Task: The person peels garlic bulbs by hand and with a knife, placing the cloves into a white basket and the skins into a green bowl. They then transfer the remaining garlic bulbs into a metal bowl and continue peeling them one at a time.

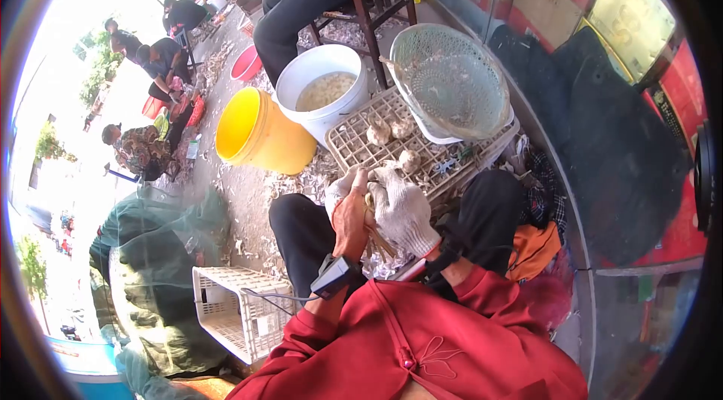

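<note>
My left hand (349, 212), with white cloth on part of it, is closed, its fingers meeting my right hand over my lap. My right hand (401, 208) wears a white knitted glove and is also closed. Between them dry tan garlic stalks (382, 243) stick out downward; the bulb end is hidden by my fingers. Just beyond, a few whole garlic bulbs (379, 131) lie on an upturned beige plastic crate (352, 136). A pale green mesh basket (450, 80) rests at the crate's far right end.
A white bucket (320, 110) with pale cloves in liquid and a yellow bucket (265, 132) stand left of the crate. A white crate (252, 313) lies at my left. Husks litter the ground. A seated person (297, 12) is ahead; glass panels (557, 129) line the right.
</note>
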### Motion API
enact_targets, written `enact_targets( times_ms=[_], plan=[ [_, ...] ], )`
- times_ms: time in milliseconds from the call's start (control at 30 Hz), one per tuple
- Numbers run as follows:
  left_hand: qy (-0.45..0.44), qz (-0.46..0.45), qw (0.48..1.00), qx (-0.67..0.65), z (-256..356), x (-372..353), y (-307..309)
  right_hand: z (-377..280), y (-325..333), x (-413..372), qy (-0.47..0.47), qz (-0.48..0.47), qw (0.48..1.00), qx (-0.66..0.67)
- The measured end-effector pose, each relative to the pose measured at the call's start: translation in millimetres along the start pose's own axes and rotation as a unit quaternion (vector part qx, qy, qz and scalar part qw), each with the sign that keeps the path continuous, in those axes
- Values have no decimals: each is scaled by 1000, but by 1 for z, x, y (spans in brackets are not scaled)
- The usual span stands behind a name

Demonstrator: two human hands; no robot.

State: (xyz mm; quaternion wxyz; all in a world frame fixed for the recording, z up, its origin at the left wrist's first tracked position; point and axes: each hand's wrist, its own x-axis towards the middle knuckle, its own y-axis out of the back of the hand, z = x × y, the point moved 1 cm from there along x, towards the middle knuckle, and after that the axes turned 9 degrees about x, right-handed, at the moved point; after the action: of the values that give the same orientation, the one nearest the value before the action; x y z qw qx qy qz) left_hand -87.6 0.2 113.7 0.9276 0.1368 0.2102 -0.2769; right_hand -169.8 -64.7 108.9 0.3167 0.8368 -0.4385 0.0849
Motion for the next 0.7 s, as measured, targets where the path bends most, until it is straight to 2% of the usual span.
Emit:
enact_targets(
  times_ms=[67, 100, 167, 367, 467, 533, 600, 633, 667, 700],
  plan=[
    [-30, -17, 994, -107, -4, -5, -3, 4, -3, -8, -58, 46, 996, 58],
    [-29, -18, 993, -109, -6, -4, -3, -1, -2, -8, -57, 45, 996, 55],
    [-73, -23, 991, -112, -10, -3, 1, -8, -3, -9, -118, 44, 982, 140],
    [-36, -19, 992, -120, -20, -5, 14, -6, -17, -10, -119, 36, 969, 213],
    [-75, -25, 983, -167, -18, -8, 10, -7, -16, -10, -128, 31, 974, 186],
    [-55, -6, 981, -184, -15, -12, 8, -1, -17, -10, -115, 35, 975, 189],
    [-90, -59, 978, -176, -16, -9, 11, -2, -15, -6, -85, 46, 986, 139],
    [-143, -105, 967, -182, -12, -13, 14, -13, -7, -4, -282, 3, 919, 274],
    [-197, -44, 960, -193, -16, -15, 4, -8, -10, -5, -279, 4, 921, 272],
    [-219, -29, 959, -180, -18, -14, 5, 2, -14, -8, -213, 18, 951, 223]
  ],
)
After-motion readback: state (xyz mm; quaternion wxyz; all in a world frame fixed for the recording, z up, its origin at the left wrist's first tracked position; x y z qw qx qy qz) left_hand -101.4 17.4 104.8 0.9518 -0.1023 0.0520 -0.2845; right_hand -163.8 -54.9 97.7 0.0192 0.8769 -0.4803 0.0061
